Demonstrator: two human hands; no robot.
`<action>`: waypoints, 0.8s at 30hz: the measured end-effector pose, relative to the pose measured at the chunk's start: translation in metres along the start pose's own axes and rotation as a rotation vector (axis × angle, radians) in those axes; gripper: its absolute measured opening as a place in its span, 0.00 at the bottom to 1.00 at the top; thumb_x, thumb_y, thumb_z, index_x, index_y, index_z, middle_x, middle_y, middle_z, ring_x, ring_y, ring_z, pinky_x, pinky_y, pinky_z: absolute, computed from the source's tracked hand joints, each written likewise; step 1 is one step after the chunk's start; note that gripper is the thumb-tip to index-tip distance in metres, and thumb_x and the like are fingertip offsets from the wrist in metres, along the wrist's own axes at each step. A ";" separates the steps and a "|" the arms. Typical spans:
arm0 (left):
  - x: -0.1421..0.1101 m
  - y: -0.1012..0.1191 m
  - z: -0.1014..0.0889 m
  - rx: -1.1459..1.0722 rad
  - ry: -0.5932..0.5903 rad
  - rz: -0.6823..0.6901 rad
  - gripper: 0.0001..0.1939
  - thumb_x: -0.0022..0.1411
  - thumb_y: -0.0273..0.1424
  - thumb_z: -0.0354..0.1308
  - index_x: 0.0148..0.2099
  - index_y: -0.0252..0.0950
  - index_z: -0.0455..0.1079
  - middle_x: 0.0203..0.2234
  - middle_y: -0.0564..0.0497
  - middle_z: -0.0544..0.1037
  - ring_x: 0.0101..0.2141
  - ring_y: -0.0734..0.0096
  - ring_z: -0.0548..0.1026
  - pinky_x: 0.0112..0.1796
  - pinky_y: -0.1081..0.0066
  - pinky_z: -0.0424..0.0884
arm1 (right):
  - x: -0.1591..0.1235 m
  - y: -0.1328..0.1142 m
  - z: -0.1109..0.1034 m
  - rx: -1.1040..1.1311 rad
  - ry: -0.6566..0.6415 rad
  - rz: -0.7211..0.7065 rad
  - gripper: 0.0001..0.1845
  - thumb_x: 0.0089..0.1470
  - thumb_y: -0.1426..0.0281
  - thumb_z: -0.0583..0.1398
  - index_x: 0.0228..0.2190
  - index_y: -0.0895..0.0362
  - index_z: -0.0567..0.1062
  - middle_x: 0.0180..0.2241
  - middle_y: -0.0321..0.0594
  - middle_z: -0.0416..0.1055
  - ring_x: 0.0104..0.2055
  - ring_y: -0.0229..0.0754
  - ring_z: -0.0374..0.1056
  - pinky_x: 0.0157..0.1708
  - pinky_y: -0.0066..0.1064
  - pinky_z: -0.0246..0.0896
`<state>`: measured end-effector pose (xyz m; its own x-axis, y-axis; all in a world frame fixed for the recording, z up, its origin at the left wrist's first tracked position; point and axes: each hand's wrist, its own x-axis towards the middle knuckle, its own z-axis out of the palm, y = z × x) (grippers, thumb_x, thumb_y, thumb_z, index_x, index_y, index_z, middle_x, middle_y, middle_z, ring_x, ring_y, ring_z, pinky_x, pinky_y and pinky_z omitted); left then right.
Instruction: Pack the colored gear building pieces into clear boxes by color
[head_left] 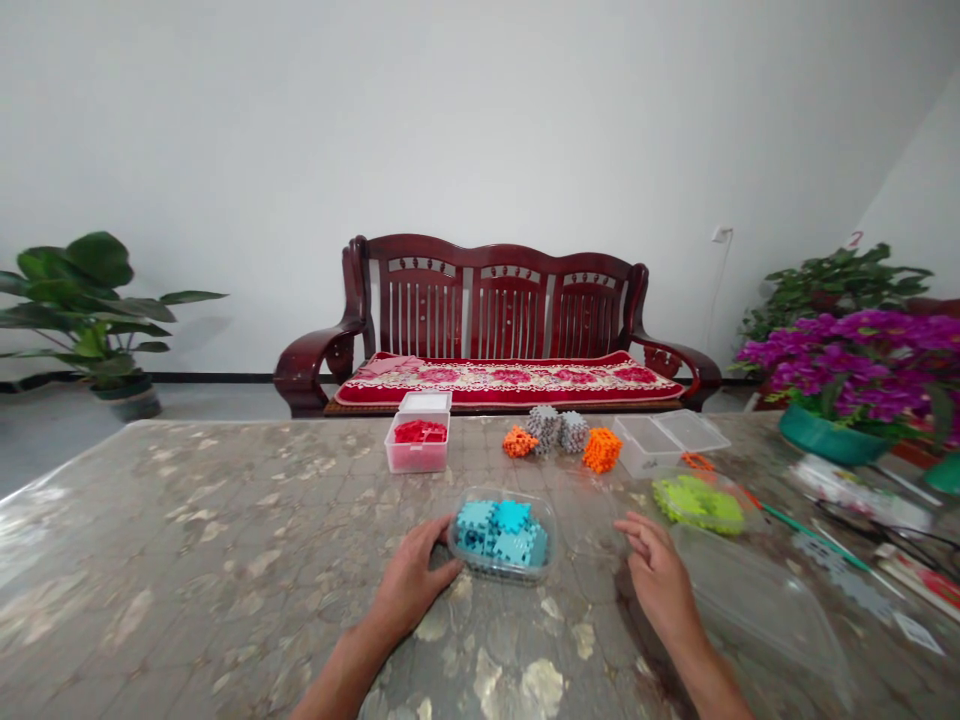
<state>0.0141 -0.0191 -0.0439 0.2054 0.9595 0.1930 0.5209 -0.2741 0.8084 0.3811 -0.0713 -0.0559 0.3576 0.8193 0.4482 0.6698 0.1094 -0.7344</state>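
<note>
On the broad patterned table (247, 570), spotting a clear tub (501, 575), sitting front and centre between both hands! Resting the left hand (414, 568) against its left end, thumb and forefinger apart. Holding the right hand (660, 572) out to the right, fingers close together, no telling if pinching anything. And now seeing small blue toothed pieces (499, 532), lying inside the tub.

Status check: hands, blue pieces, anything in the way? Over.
Left hand at left end of clear tub. Right hand apart from it, grip unclear. Blue pieces inside. Lime-green pieces off to the right, not between hands.
</note>
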 end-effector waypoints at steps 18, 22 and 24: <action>0.001 0.007 -0.005 -0.075 -0.050 -0.025 0.27 0.67 0.45 0.46 0.56 0.36 0.73 0.49 0.43 0.81 0.51 0.52 0.76 0.54 0.55 0.68 | 0.026 -0.015 0.008 -0.788 -0.316 0.180 0.24 0.59 0.74 0.52 0.55 0.64 0.72 0.49 0.55 0.75 0.52 0.50 0.72 0.50 0.35 0.63; 0.002 0.008 -0.004 -0.043 -0.047 -0.048 0.26 0.64 0.45 0.48 0.54 0.35 0.73 0.43 0.43 0.82 0.46 0.52 0.78 0.51 0.56 0.70 | 0.020 -0.016 0.006 -0.777 -0.293 0.142 0.20 0.59 0.74 0.51 0.49 0.59 0.77 0.45 0.51 0.77 0.49 0.50 0.73 0.46 0.36 0.64; 0.002 0.007 -0.004 -0.043 -0.043 -0.050 0.25 0.64 0.45 0.48 0.53 0.36 0.74 0.44 0.44 0.82 0.47 0.53 0.77 0.51 0.57 0.70 | 0.018 -0.014 0.006 -0.770 -0.277 0.126 0.20 0.59 0.75 0.51 0.47 0.57 0.78 0.44 0.49 0.77 0.47 0.49 0.74 0.45 0.35 0.64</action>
<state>0.0153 -0.0188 -0.0355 0.2158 0.9680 0.1282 0.4952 -0.2216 0.8401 0.3739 -0.0541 -0.0404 0.3538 0.9196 0.1707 0.9298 -0.3259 -0.1710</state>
